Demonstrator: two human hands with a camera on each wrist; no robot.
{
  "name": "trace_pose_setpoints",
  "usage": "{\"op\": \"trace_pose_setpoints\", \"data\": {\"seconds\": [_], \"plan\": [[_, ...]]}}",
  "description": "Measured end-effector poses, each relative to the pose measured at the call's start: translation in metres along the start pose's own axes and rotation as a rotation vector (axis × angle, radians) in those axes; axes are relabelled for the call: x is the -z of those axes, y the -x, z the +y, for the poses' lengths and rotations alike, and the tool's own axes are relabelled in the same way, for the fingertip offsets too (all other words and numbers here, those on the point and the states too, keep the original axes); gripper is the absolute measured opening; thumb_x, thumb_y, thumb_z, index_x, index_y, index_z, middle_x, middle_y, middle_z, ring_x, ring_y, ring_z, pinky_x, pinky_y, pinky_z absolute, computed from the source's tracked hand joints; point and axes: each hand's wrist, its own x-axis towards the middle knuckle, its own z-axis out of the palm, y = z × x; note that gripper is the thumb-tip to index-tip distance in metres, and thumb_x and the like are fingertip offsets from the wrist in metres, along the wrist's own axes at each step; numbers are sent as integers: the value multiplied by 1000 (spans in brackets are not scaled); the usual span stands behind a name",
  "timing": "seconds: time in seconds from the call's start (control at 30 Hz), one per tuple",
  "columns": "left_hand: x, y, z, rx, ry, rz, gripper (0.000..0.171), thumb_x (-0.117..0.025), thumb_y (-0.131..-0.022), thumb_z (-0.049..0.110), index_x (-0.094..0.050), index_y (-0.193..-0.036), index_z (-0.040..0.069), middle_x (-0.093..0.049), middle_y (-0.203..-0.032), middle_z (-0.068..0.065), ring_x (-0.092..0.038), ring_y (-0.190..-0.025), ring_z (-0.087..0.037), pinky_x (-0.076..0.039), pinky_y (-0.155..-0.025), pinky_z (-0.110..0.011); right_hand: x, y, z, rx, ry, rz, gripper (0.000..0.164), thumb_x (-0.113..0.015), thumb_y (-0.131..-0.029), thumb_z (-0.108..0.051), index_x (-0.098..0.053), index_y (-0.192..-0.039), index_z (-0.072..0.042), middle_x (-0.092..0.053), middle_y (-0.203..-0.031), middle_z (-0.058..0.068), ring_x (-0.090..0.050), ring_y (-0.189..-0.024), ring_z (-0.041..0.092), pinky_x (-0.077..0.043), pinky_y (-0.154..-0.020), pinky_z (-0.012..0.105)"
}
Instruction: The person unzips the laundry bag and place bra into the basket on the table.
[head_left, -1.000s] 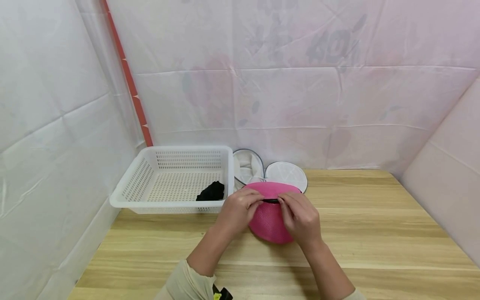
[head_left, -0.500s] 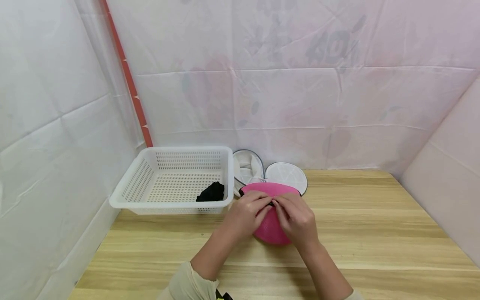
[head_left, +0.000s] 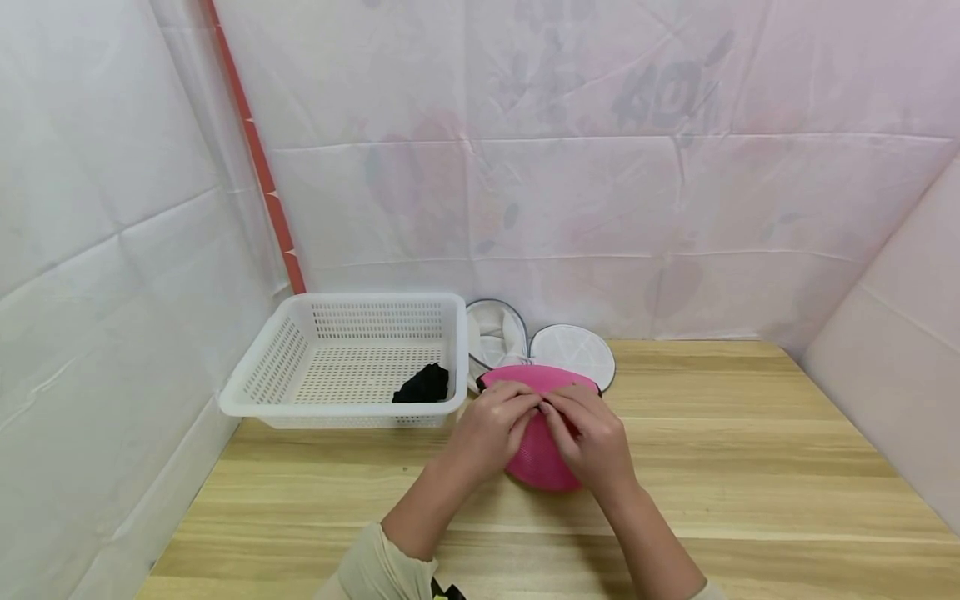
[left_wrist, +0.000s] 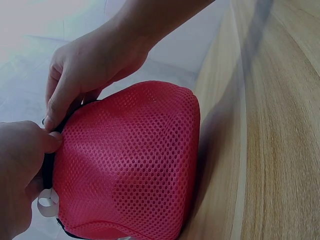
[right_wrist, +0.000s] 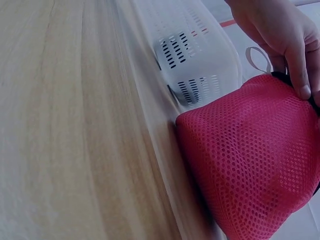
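Observation:
A bright pink mesh laundry bag (head_left: 543, 458) with black trim stands on the table between both hands, its body bulging in the wrist views. My left hand (head_left: 483, 429) pinches the black edge at the bag's top between thumb and fingers. Pinching that same edge from the other side is my right hand (head_left: 596, 433), its fingertips right beside the left ones. The fingers cover most of the black strip (left_wrist: 48, 170) in the head view. A small white loop (right_wrist: 257, 59) sticks out from the bag's edge near the left hand.
To the left stands a white perforated plastic basket (head_left: 342, 410) with a crumpled black cloth (head_left: 423, 384) inside. Behind the bag lie two round white mesh pieces with dark rims, one upright-looking (head_left: 491, 321) and one flat (head_left: 573, 350). White sheeting (head_left: 570, 200) hangs around the wooden table (head_left: 750, 467).
The two hands have drawn together along the bag's black edge, covering the stretch that showed between them. In the last half second they have barely moved.

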Motion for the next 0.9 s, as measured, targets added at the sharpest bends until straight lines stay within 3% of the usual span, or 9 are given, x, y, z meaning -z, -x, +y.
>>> {"op": "trace_pose_setpoints", "data": {"seconds": [0.2,0.47,0.9], "plan": [[0,1,-1,0,5,9,13,-71,-89,6,-76,-101,6,-70,-96,-2,-65,-92,-13,-54,-86,-20,2,0,-1,-3,2,-25,30,-61,-98,-25,-76,-96,1,-73,-93,10,-68,-88,25,-46,-101,16],[-1,2,-1,21,32,32,12,-73,-87,7,-78,-98,8,-74,-95,0,-69,-92,-12,-55,-87,-19,-1,2,1,39,51,20,34,-54,-101,-23,-74,-91,3,-73,-86,11,-68,-82,26,-54,-95,35],[3,3,-7,100,55,18,15,-74,-86,6,-77,-100,10,-75,-99,-1,-70,-97,-13,-55,-91,-22,3,-1,7,49,73,68,31,-55,-100,-19,-72,-90,5,-70,-84,12,-66,-78,25,-57,-72,35]]}}
